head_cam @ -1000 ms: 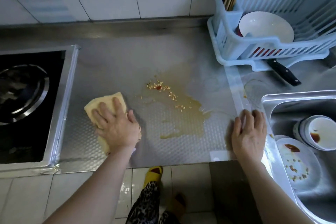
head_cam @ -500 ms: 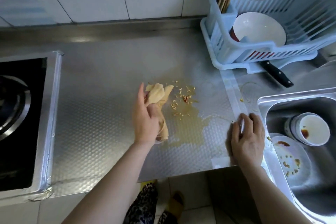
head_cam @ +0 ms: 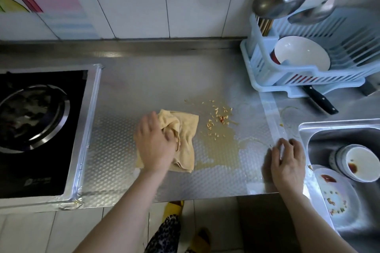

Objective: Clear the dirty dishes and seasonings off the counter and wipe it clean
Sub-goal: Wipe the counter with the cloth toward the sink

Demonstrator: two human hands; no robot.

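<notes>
Left hand [head_cam: 153, 146] grips yellow cloth [head_cam: 185, 139] on stained steel counter [head_cam: 164, 80]; right hand [head_cam: 286, 162] rests flat.

One crumpled yellow cloth [head_cam: 183, 139], mid worktop. One brown liquid spill with scattered food bits [head_cam: 218, 129], right of it. One pale blue plastic dish rack [head_cam: 308, 76], far right, holding one white bowl [head_cam: 302, 52]. Two hanging steel ladles [head_cam: 277, 4]. One black-handled knife [head_cam: 319, 99]. Two dirty white dishes [head_cam: 362, 162] in one steel sink [head_cam: 337, 127]. One black hob [head_cam: 41, 127], left.

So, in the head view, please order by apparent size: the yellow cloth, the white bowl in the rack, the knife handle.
1. yellow cloth, part hidden under the left hand
2. white bowl
3. knife handle
</notes>
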